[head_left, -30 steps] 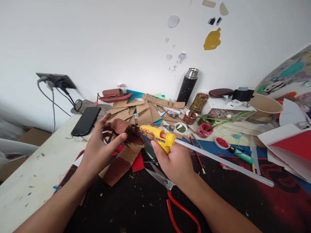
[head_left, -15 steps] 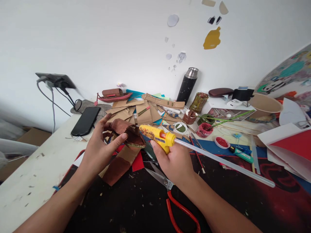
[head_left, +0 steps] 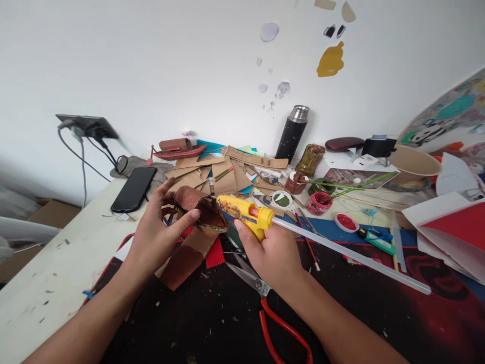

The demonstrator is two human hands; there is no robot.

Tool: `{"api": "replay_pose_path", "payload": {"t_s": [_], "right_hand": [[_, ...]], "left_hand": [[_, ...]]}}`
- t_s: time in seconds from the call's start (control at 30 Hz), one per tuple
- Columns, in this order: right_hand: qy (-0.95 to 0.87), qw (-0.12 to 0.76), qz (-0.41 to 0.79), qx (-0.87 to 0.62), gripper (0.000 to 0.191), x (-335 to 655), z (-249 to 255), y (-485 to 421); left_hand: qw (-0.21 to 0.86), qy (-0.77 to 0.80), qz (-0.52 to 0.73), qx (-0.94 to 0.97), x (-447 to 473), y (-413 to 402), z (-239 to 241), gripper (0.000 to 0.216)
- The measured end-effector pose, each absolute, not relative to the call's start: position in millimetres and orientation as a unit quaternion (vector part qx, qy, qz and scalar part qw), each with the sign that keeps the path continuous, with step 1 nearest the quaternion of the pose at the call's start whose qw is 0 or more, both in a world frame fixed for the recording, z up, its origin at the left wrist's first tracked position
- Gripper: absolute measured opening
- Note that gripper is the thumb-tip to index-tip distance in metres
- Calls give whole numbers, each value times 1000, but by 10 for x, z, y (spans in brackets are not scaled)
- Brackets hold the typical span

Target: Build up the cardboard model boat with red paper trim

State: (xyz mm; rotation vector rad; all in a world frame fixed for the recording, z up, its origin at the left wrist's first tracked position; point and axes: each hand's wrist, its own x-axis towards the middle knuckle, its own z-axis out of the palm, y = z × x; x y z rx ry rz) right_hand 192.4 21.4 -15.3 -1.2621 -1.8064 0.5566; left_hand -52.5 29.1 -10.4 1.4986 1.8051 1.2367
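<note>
My left hand holds a brown-painted cardboard model piece, its thumb on the near edge and its fingers behind. In my right hand is a yellow hot glue gun, with a long clear glue stick coming out of its back. The gun's nozzle end points left, at the open side of the model piece; whether the tip touches it I cannot tell. Below the piece lies a brown-painted cardboard strip, beside red corrugated card. Red-handled scissors rest on the dark mat under my right wrist.
Cardboard scraps are heaped behind my hands, near a small red boat model. A phone lies at the left. Rightward stand a black thermos, open paint jars and a teal utility knife.
Almost nothing differs. Both hands keep their places, and the glue stick's far end has shifted very slightly right.
</note>
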Motion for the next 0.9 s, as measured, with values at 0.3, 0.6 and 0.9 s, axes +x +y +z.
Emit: {"api": "replay_pose_path", "payload": {"t_s": [0.3,0.6,0.9], "right_hand": [[-716,424,229,-505,39,1904,-152,205],[-724,422,225,-497,38,1914,-132,195],[-725,422,232,-492,37,1903,-136,185]], "left_hand": [[220,659,452,559,-538,292,-144,94],[199,673,434,565,-515,283,-135,97],[193,672,435,567,-513,282,-148,98]]}}
